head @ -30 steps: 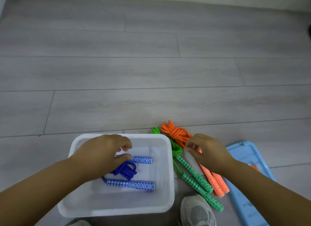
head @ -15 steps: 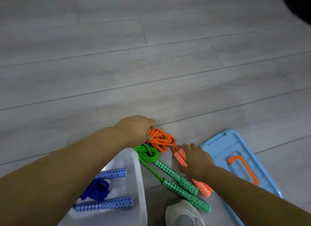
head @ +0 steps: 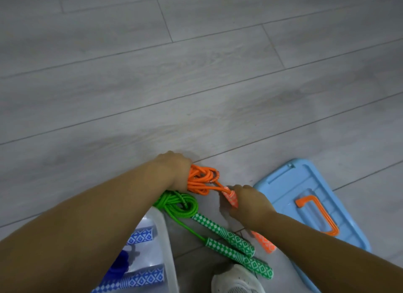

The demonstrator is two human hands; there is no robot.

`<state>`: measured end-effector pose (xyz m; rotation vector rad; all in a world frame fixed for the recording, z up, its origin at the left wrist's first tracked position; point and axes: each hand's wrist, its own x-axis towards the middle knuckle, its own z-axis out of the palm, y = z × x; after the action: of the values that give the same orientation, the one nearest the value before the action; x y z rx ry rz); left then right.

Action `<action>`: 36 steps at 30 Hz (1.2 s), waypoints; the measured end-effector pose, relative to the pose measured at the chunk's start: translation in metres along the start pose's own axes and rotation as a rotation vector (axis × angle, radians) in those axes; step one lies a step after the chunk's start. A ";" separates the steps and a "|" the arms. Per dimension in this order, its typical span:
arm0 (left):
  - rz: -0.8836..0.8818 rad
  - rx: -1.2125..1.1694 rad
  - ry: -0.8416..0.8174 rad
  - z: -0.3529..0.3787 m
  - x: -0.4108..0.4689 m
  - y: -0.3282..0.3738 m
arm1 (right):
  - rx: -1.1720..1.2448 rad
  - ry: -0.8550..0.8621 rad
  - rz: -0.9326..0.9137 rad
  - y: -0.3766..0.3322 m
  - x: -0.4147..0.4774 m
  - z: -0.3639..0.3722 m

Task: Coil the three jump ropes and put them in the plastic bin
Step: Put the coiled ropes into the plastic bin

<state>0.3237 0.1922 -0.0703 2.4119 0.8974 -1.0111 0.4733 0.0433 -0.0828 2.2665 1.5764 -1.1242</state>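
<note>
- The left hand [head: 174, 172] is closed around the bundled cord of the orange rope [head: 201, 180], which lies on the floor [head: 196, 74].
- The right hand [head: 250, 202] is wrapped around the orange rope's handles.
- Lift both ends together so the coil stays tight.
- The green rope [head: 181, 204] lies touching it and could snag.
- The blue rope [head: 139, 279] is already in the bin [head: 168, 249], just beside.
- A blue lid [head: 316, 205] lies off to the right.

Three jump ropes [head: 201, 180], one bin [head: 166, 238], one lid [head: 283, 183]
</note>
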 end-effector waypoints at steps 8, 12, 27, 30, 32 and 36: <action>-0.103 -0.424 0.177 -0.014 -0.031 -0.029 | 0.460 0.014 0.103 -0.008 0.011 -0.031; -0.135 -0.553 0.309 -0.025 -0.060 -0.047 | 0.631 -0.073 0.001 -0.024 0.004 -0.055; -0.280 -1.135 0.701 -0.003 -0.219 -0.041 | 0.893 -0.179 -0.242 -0.122 -0.068 -0.102; -0.167 -1.289 0.830 0.007 -0.248 -0.026 | 0.991 -0.201 -0.189 -0.155 -0.087 -0.107; -0.081 -1.371 0.923 0.011 -0.266 -0.015 | 1.055 -0.188 -0.155 -0.179 -0.101 -0.108; -0.029 -1.506 1.047 0.018 -0.289 0.004 | 1.077 -0.140 -0.175 -0.215 -0.126 -0.103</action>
<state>0.1620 0.0601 0.1298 1.3357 1.2531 0.8985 0.3180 0.0965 0.1319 2.4657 1.2557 -2.5809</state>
